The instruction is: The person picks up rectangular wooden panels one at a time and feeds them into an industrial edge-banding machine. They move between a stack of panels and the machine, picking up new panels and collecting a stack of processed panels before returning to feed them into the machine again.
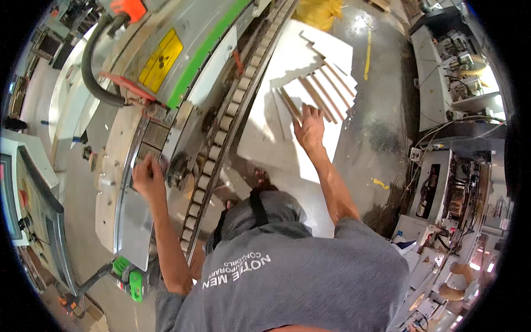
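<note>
My right hand (311, 131) reaches over a pale board surface to the right of the roller track. Its fingers close on the near end of a narrow brown-edged strip (289, 103). Several similar brown-edged strips (317, 95) lie side by side just right of it, slanting across the white board (260, 130). Over the machine's metal plate (133, 221) at the left, my left hand (148, 176) is held with its fingers curled in. Whatever those fingers may hold is too small or hidden to make out.
The roller track (219, 137) runs diagonally between my hands. Left of it stands a machine with a green stripe (210, 52), a yellow warning label (161, 60) and a black hose (88, 66). A green-and-black device (130, 279) sits below. Machinery with loose cables (437, 130) lines the right.
</note>
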{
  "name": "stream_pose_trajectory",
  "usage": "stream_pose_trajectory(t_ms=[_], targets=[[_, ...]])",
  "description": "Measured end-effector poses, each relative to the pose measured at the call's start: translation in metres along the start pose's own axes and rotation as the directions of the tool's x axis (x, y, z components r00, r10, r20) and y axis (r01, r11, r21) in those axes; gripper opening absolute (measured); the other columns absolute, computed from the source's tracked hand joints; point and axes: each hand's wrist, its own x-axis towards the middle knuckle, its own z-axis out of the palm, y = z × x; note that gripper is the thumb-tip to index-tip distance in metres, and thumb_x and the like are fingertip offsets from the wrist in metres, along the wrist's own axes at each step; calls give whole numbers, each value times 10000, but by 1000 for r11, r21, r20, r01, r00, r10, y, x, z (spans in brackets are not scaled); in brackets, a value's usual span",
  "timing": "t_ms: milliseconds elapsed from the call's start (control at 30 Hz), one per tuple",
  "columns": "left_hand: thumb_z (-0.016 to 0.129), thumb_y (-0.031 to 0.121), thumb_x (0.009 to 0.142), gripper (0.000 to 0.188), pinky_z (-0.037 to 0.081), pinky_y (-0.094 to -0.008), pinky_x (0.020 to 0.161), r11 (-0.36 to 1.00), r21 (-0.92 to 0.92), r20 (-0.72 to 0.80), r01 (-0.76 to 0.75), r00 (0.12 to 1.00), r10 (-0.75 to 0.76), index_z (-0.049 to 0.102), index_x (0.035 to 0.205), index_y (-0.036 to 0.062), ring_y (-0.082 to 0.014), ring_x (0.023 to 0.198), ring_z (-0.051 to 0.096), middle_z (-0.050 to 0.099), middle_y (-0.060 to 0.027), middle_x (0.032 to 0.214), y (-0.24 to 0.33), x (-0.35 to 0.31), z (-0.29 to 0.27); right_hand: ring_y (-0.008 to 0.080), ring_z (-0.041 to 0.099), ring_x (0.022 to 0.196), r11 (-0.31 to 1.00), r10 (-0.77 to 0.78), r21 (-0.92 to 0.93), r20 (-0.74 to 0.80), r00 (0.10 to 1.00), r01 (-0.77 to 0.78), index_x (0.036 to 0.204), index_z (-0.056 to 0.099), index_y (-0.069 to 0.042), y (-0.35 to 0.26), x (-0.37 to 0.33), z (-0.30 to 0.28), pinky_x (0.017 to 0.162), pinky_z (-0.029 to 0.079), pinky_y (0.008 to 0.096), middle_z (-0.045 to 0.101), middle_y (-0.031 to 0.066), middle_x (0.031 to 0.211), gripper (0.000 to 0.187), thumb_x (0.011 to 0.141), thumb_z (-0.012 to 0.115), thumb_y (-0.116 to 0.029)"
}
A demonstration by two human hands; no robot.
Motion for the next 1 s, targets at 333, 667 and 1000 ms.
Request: stream_pose_trajectory(t_ms=[333, 667, 1000], targets=[[680, 23, 868, 127, 442, -412, 754, 982, -126, 26, 137, 991, -135, 706, 982, -28, -261, 669, 502, 574, -97, 712, 21, -40, -21, 343, 623, 1010, 983, 1, -185, 60, 998, 11, 1027, 600, 63, 23, 16, 21, 767, 588, 429, 595, 215, 1062, 209, 838, 593, -28], [680, 16, 851, 103, 468, -444, 693, 989, -123, 26, 80, 997, -78, 705, 946, -14, -278, 702, 578, 618, -118, 731, 16, -68, -33, 370, 647, 983, 981, -23, -189, 101, 995, 42, 1107, 567, 26, 26, -12, 15, 756, 568, 473, 660, 222, 1018, 408, 799, 720, -193], [738, 96, 837, 403, 468, -463, 888, 984, -169, 241, 57, 970, -15, 661, 1223, 11, -343, 928, 607, 665, -160, 959, 87, -67, -49, 206, 636, 759, 385, 94, 882, 257, 962, -273, 1113, 590, -3, -48, -50, -35, 648, 557, 357, 655, 109, 877, 228, 894, 628, -55]])
